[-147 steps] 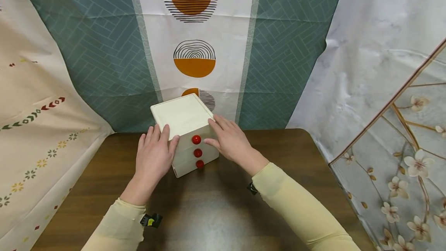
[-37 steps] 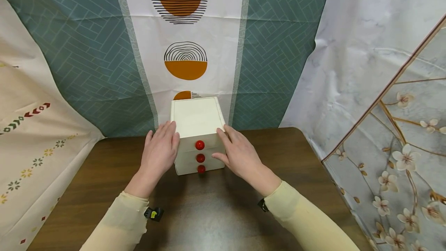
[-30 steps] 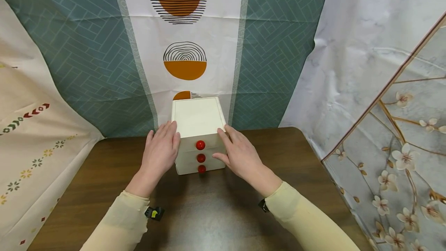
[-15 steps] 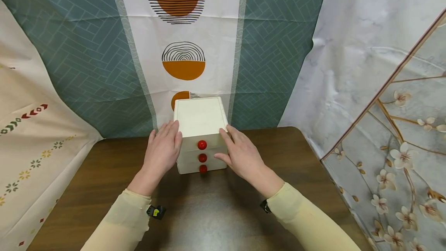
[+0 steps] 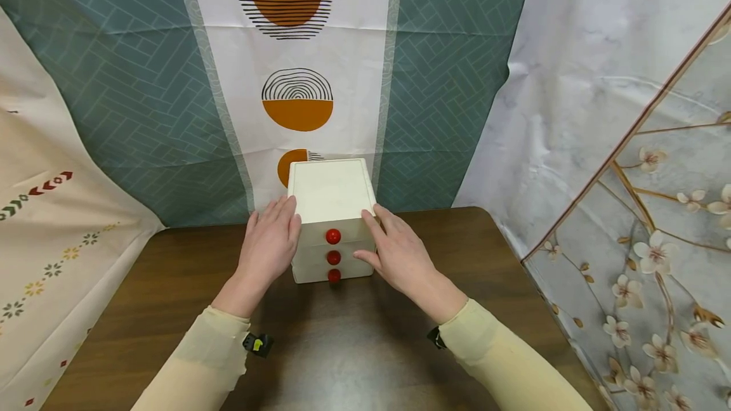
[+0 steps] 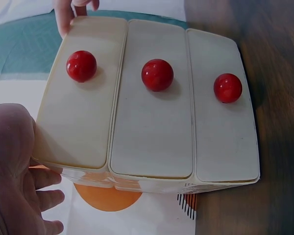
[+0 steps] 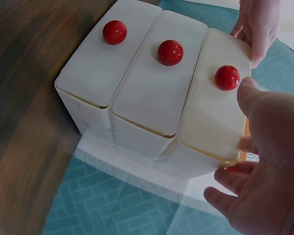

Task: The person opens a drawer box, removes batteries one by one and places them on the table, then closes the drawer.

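Note:
A small white drawer unit (image 5: pixel 331 189) stands on the wooden table, its front facing me nearly squarely. Three drawers are stacked in it, each with a round red knob (image 5: pixel 333 236); all look closed. My left hand (image 5: pixel 268 240) lies along the unit's left side near the top front corner, fingers extended. At the right front corner, my right hand (image 5: pixel 400 252) touches the top edge and side with its fingers, while the thumb points across the front. The right wrist view shows that thumb (image 7: pixel 250 93) close to the top drawer's knob (image 7: pixel 227 77).
The dark wooden table (image 5: pixel 342 347) extends in front of the unit and to both sides. Right behind it hangs a green and white patterned cloth (image 5: pixel 297 144). A cream cloth (image 5: pixel 51 208) borders the left, and a floral one (image 5: pixel 628 259) the right.
Since the oldest frame, the drawer unit has turned clockwise, seen from above, and sits further right against the backdrop. Both hands have stayed at its sides. Over the last second it shifts slightly right.

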### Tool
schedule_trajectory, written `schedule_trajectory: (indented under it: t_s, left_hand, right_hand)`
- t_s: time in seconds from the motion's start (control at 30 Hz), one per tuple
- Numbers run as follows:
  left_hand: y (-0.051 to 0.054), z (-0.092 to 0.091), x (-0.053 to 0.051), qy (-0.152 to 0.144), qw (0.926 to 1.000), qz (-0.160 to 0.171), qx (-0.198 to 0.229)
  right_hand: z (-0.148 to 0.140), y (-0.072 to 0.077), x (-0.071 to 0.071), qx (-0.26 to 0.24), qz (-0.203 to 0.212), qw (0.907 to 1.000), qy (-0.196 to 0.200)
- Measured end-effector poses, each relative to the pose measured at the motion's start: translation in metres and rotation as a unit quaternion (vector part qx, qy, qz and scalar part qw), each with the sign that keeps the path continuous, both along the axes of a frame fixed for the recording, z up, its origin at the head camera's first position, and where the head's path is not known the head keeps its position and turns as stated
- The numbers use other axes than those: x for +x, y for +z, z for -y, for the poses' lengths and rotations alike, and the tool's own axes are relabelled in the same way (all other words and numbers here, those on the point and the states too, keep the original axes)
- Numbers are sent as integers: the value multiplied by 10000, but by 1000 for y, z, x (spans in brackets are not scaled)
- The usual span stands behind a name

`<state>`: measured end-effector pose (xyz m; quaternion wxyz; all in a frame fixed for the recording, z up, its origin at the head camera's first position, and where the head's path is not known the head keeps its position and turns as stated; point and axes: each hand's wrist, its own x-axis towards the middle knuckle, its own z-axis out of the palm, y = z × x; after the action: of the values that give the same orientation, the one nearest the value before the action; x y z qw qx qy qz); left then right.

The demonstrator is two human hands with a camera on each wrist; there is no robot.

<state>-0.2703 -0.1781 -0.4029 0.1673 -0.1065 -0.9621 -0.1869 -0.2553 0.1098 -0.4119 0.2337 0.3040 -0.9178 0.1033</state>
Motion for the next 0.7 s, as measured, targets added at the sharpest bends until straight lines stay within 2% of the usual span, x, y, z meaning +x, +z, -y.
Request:
schedule_trajectory:
  t_s: [0.7]
  left_hand:
    - [1,-13,-8,-121,9999,19,46]
  right_hand:
    - [-10,-1,-2,-13,-52,9999,-97]
